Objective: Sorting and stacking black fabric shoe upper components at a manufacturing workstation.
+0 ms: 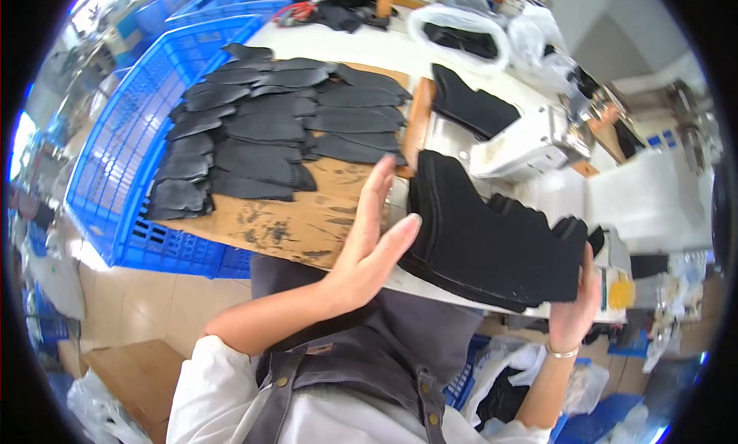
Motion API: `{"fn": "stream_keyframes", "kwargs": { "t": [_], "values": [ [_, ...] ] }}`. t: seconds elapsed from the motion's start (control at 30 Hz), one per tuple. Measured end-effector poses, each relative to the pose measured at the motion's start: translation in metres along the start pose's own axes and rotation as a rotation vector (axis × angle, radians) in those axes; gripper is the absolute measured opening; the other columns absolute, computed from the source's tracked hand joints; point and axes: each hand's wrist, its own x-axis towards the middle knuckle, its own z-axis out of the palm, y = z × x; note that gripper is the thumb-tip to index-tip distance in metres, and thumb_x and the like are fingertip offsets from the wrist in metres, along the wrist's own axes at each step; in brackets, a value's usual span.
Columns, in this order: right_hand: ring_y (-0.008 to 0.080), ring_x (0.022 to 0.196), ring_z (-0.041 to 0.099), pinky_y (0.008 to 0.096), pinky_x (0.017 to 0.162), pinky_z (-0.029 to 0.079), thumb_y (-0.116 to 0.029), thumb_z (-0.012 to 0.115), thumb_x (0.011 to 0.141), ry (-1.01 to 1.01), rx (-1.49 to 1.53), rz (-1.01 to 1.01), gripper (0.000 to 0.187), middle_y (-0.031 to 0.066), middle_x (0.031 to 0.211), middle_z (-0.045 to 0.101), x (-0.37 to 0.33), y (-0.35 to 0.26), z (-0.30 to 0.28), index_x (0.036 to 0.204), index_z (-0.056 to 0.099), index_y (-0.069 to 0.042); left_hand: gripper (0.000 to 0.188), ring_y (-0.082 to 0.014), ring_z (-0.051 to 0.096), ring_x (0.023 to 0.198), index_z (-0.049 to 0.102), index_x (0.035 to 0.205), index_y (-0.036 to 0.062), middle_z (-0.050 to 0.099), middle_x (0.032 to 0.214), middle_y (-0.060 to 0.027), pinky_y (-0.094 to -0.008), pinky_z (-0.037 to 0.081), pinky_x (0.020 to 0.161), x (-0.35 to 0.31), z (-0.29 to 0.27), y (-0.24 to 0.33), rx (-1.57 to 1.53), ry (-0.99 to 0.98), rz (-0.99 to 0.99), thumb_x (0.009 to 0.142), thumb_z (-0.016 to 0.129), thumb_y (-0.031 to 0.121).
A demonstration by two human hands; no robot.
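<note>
A thick stack of black boot-shaped fabric pieces (492,236) lies at the table's front edge, between my hands. My left hand (365,252) is open beside its left end. The fingers are stretched upward, and the thumb tip is at the stack's edge. My right hand (578,302) holds the stack's right end. Its fingers run up along the edge, while the stack's corner hides part of the hand. Left of the stack, overlapping rows of dark grey curved pieces (265,125) cover much of a stained brown board (284,227).
Behind the stack stands a white sewing machine (530,144), with another black piece (473,102) beside it. A blue plastic basket (115,167) is at the left of the board. An open white bag (419,21) holds dark pieces at the back. Cardboard (131,379) lies on the floor.
</note>
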Motion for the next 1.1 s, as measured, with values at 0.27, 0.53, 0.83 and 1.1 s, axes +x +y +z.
{"fn": "stream_keyframes", "kwargs": {
  "t": [0.27, 0.53, 0.83, 1.1],
  "values": [
    [0.0268, 0.123, 0.045, 0.0381, 0.107, 0.03, -0.031, 0.037, 0.098, 0.237, -0.379, -0.271, 0.047, 0.0185, 0.132, 0.048, -0.026, 0.018, -0.041, 0.129, 0.045, 0.002, 0.015, -0.0269, 0.06, 0.084, 0.063, 0.085, 0.0063, 0.063, 0.083, -0.0071, -0.0372, 0.043, 0.078, 0.087, -0.112, 0.022, 1.326, -0.138, 0.529, 0.078, 0.069, 0.018],
    [0.021, 0.115, 0.051, 0.0312, 0.1, 0.037, -0.02, 0.04, 0.098, 0.355, -0.466, -0.292, 0.03, 0.0134, 0.117, 0.058, -0.034, 0.026, -0.043, 0.115, 0.054, 0.001, 0.024, -0.0249, 0.063, 0.08, 0.063, 0.088, 0.0049, 0.063, 0.083, -0.0088, -0.0352, 0.05, 0.068, 0.161, -0.129, 0.008, 1.266, -0.363, 0.382, 0.08, 0.071, 0.026],
    [0.0145, 0.097, 0.061, 0.0273, 0.083, 0.049, -0.023, 0.041, 0.098, 0.331, -0.403, -0.24, 0.031, 0.0087, 0.107, 0.062, -0.037, 0.03, -0.047, 0.115, 0.053, -0.001, 0.035, -0.0286, 0.058, 0.08, 0.053, 0.081, 0.006, 0.055, 0.082, -0.0088, -0.0394, 0.046, 0.071, 0.167, -0.092, -0.029, 1.379, -0.298, 0.456, 0.075, 0.074, 0.034],
    [0.0132, 0.084, 0.059, 0.0233, 0.075, 0.045, -0.021, 0.041, 0.099, 0.486, -0.483, -0.359, 0.028, 0.0102, 0.096, 0.063, -0.032, 0.011, -0.028, 0.107, 0.056, 0.001, 0.02, -0.0309, 0.063, 0.077, 0.062, 0.072, 0.0035, 0.063, 0.077, -0.013, -0.04, 0.05, 0.07, 0.175, -0.098, -0.022, 1.13, -0.108, 0.239, 0.075, 0.067, 0.023]
  ]
}}
